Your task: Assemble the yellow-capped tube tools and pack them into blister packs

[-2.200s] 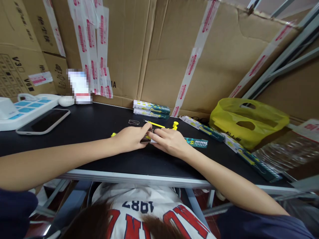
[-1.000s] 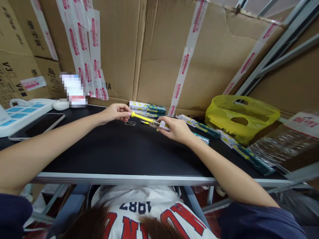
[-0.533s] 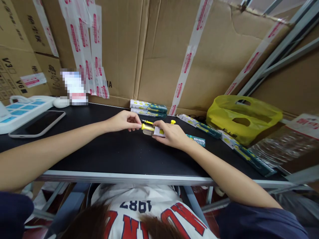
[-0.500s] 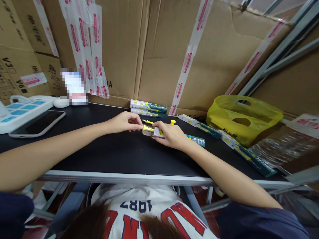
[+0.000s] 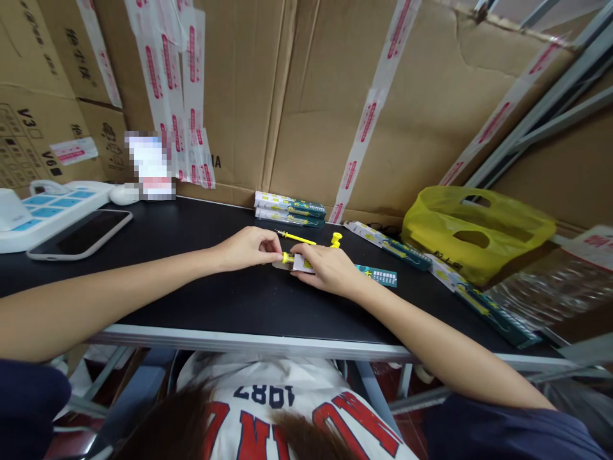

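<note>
My left hand (image 5: 251,249) is closed in a pinch on a small yellow end piece (image 5: 287,257) at the open end of a narrow box. Most of that piece's body is hidden, so its kind cannot be told. My right hand (image 5: 330,268) grips the white and green box (image 5: 378,276) from above, fingers around its white end, while the green end shows past the wrist. Just beyond the hands lie a thin yellow rod with a dark tip (image 5: 299,238) and a yellow spool-shaped piece (image 5: 336,240).
Two stacked boxes of the same print (image 5: 290,211) stand against the cardboard wall. More such boxes (image 5: 393,246) lie at the right, beside a yellow plastic bag (image 5: 472,230). At the left are a phone (image 5: 81,235) and a white power strip (image 5: 48,214).
The yellow end piece now sits closer to the box mouth, with the left hand still pinching it. The whole view has shifted slightly.
</note>
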`<state>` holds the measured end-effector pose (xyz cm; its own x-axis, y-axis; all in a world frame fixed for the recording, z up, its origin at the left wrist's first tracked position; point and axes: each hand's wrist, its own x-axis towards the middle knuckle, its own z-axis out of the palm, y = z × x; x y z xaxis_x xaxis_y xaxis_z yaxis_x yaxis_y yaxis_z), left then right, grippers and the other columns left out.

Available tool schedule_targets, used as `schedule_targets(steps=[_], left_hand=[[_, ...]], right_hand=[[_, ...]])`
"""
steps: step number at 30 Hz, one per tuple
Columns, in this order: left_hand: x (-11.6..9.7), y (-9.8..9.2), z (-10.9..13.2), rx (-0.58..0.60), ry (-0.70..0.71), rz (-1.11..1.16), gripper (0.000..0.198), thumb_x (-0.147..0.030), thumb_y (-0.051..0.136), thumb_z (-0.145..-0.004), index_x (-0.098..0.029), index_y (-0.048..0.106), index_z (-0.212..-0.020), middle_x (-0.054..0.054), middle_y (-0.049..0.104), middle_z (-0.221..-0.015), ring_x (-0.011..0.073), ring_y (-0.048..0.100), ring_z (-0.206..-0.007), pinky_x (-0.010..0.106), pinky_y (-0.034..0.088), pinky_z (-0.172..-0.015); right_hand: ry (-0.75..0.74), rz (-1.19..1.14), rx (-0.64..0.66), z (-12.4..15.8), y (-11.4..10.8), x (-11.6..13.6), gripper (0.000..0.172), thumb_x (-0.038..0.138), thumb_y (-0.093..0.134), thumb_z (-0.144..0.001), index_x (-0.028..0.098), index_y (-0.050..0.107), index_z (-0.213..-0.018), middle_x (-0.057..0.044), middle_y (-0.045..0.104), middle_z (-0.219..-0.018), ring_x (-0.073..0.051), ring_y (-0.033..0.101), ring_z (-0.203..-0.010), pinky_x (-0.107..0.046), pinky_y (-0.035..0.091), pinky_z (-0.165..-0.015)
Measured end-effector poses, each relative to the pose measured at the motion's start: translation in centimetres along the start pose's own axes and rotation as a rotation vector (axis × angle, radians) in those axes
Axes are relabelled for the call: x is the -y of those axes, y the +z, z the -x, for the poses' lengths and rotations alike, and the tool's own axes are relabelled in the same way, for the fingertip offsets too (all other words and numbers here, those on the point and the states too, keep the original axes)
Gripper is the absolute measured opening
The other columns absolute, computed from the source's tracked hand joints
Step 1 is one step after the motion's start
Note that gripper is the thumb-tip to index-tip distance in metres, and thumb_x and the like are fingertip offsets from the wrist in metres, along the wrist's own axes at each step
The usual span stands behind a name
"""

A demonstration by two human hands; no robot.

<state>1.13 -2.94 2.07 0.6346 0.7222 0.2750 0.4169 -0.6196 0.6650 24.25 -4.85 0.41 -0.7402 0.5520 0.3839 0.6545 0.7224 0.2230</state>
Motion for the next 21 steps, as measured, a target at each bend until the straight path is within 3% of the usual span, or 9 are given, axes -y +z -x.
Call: schedule_targets(steps=[6,12,17,21], left_hand=[[-0.8,0.5,0.4,-0.014,-0.027,-0.065,0.017,-0.032,0.060,-0.081,-0.015,0.063,-0.084,0.000,0.065,-0.068,0.0110,0.061,-0.057,0.022,0.045,-0.055],[-1.4,1.0,0.9,-0.034,0.016,-0.201,0.029,-0.032,0.058,-0.082,-0.018,0.057,-0.107,-0.003,0.065,-0.072,0.0127,0.060,-0.065,0.024,0.043,-0.061],[-1.3,1.8,1.1,-0.043,-0.001,-0.244,0.022,-0.034,0.057,-0.084,-0.018,0.056,-0.099,-0.002,0.063,-0.075,0.0141,0.059,-0.066,0.024,0.041,-0.060],[-1.2,1.5,1.0,-0.030,0.069,-0.293,0.020,-0.036,0.053,-0.088,-0.019,0.057,-0.097,-0.001,0.062,-0.076,0.0148,0.059,-0.069,0.025,0.041,-0.062]], right_hand=[[-0.014,0.000,-0.005,0.0,-0.1,0.2,0.032,0.039,0.055,-0.090,0.019,0.048,-0.113,-0.009,0.070,-0.101,-0.022,0.067,-0.088,-0.027,0.043,-0.064],[0.009,-0.007,-0.032,0.0,-0.2,0.2,0.033,0.041,0.056,-0.089,0.019,0.047,-0.113,-0.008,0.070,-0.102,-0.022,0.067,-0.090,-0.027,0.043,-0.062],[-0.019,-0.003,-0.068,0.0,-0.1,0.6,0.031,0.039,0.056,-0.089,0.019,0.047,-0.112,-0.009,0.070,-0.102,-0.022,0.067,-0.090,-0.027,0.044,-0.064],[0.014,-0.017,-0.080,-0.1,-0.6,0.7,0.034,0.041,0.057,-0.089,0.020,0.047,-0.113,-0.009,0.070,-0.101,-0.022,0.068,-0.088,-0.027,0.044,-0.062]])
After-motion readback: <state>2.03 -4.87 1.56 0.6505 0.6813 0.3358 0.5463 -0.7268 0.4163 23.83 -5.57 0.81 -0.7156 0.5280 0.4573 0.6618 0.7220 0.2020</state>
